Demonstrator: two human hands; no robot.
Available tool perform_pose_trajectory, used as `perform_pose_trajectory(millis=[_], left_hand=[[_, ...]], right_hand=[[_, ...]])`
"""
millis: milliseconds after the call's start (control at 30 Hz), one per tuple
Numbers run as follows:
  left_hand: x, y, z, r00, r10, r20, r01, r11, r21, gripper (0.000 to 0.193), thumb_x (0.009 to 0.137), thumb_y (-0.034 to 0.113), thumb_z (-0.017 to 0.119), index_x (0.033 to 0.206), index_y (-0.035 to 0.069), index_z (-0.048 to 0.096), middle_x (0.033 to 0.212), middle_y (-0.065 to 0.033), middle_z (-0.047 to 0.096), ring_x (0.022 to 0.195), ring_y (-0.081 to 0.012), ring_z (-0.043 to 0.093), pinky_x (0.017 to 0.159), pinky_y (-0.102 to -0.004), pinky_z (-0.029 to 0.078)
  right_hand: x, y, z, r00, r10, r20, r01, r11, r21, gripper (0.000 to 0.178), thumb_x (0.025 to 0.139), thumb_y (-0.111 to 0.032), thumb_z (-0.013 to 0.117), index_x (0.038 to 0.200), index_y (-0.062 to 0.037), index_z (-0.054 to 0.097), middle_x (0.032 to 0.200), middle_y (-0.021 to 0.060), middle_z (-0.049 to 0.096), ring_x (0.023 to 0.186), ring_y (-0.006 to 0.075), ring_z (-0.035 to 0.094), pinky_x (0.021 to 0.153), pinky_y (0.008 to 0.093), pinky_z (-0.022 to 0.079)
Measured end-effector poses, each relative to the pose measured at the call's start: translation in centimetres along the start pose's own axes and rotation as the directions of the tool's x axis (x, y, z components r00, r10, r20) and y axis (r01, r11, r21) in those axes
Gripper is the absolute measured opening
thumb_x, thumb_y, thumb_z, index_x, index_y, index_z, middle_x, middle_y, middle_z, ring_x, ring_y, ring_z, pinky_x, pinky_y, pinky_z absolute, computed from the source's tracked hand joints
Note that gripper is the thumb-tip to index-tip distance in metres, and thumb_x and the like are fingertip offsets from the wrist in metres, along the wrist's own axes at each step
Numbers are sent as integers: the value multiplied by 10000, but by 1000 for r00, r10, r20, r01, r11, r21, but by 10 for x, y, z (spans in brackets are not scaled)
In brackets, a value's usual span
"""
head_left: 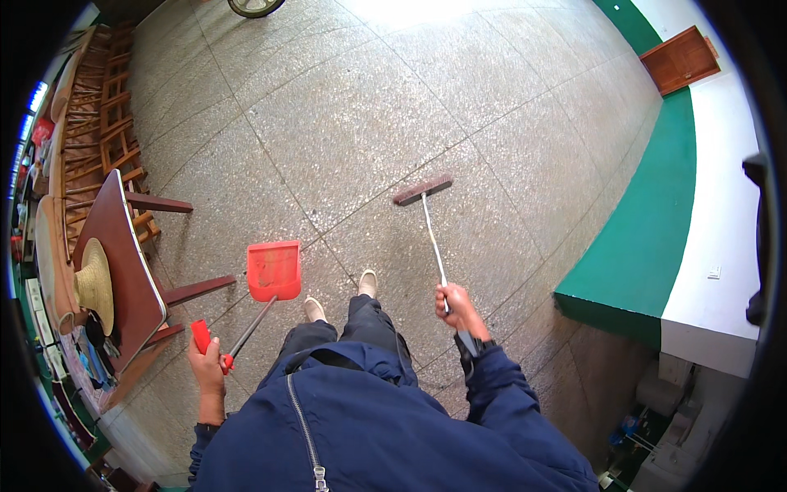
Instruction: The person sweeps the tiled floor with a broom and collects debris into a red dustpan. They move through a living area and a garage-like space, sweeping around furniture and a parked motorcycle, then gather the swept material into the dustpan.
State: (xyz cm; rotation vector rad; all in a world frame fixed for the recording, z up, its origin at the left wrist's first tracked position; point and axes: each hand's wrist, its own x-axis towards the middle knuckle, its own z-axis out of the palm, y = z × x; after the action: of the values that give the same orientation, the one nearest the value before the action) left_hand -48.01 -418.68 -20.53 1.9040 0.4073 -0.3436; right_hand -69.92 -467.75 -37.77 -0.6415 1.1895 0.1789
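Observation:
My left hand is closed around the red handle of a dustpan. The red dustpan rests on the speckled floor ahead of my feet on the left, joined to the handle by a grey pole. In my right hand is the white stick of a push broom, fingers wrapped round its upper end. The broom's wide head, with reddish-brown bristles, lies on the floor farther out and to the right of the dustpan, apart from it. A few small specks show in the dustpan.
A dark red table with a straw hat on it stands at my left. Behind it are several wooden chairs. A green and white wall juts out at the right. A wheel shows at the far edge.

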Motion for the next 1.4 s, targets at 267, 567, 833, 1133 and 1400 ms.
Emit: perform_pose_trajectory(millis=[267, 567, 833, 1133, 1400], left_hand=[[-8, -6, 21, 998, -12, -66, 5, 995, -103, 267, 894, 83, 579, 1139, -2, 520, 738, -31, 508, 418, -66, 402, 400, -230, 371], [-43, -2, 9, 994, -52, -99, 41, 993, -108, 262, 893, 94, 567, 1142, 26, 525, 659, 3, 475, 429, -60, 394, 450, -234, 392], [-74, -4, -4, 988, -89, -126, 66, 983, -174, 227, 893, 67, 554, 1108, -1, 528, 660, -4, 482, 426, -59, 399, 425, -215, 356], [-70, -7, -21, 975, -58, -213, 4, 970, -245, 303, 919, 115, 539, 1200, 3, 517, 658, -1, 476, 442, -52, 395, 468, -226, 389], [-78, 3, -40, 955, -66, -288, 4, 978, -210, 293, 920, 109, 538, 1194, 6, 518, 668, 2, 478, 449, -52, 390, 502, -222, 400]], right_hand=[[-71, 50, -3, 970, 238, -58, -224, 958, 178, 125, 940, -127, 502, 823, -122, 460, 611, -6, 467, 460, 102, 439, 377, 253, 310], [75, -39, 33, 984, 145, 100, -167, 950, 265, 206, 944, -155, 492, 747, -156, 432, 585, -64, 440, 440, 67, 434, 370, 236, 287], [107, -91, 39, 999, 41, -25, -46, 958, -283, 122, 931, -136, 501, 821, -100, 464, 622, 15, 475, 460, 140, 465, 377, 296, 340], [-18, -9, 89, 943, 295, 154, -124, 740, -661, 81, 910, -127, 500, 906, -47, 514, 725, 83, 564, 496, 159, 503, 425, 317, 376], [54, 78, 168, 618, 780, 95, -548, 515, -659, 204, 952, -169, 513, 796, -37, 511, 595, -9, 432, 442, 77, 363, 381, 225, 301]])
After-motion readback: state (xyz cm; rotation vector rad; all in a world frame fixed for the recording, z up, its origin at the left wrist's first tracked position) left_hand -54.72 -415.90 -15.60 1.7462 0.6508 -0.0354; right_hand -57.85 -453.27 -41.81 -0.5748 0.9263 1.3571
